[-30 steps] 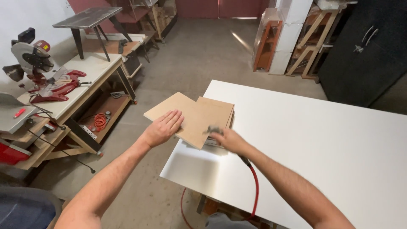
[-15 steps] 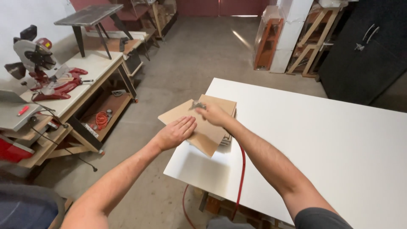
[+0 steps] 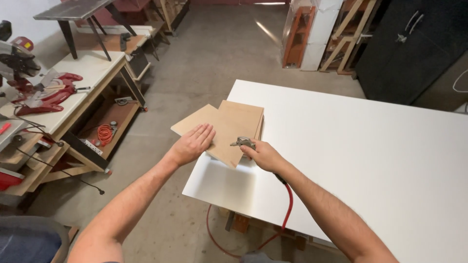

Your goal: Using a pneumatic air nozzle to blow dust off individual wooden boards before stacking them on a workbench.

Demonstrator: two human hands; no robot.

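Observation:
My left hand [image 3: 191,144] lies flat, fingers spread, on the top brown board [image 3: 222,130] of a small stack of boards at the near left corner of the white table [image 3: 351,146]. The top board is turned askew and overhangs the table's edge. My right hand [image 3: 262,154] grips a small metal air blow gun [image 3: 243,142] at the board's near right edge. A red hose [image 3: 285,214] runs from the gun along my forearm and down under the table.
A workbench [image 3: 83,92] with a red mitre saw [image 3: 34,87] stands at the left, an orange cable coil [image 3: 104,134] on its lower shelf. Wooden frames [image 3: 348,34] and a dark cabinet [image 3: 414,48] stand at the back. Concrete floor lies between the bench and the table.
My right hand swept the blow gun from the near side of the boards to their far side and back to the near right edge. My left hand stayed on the top board.

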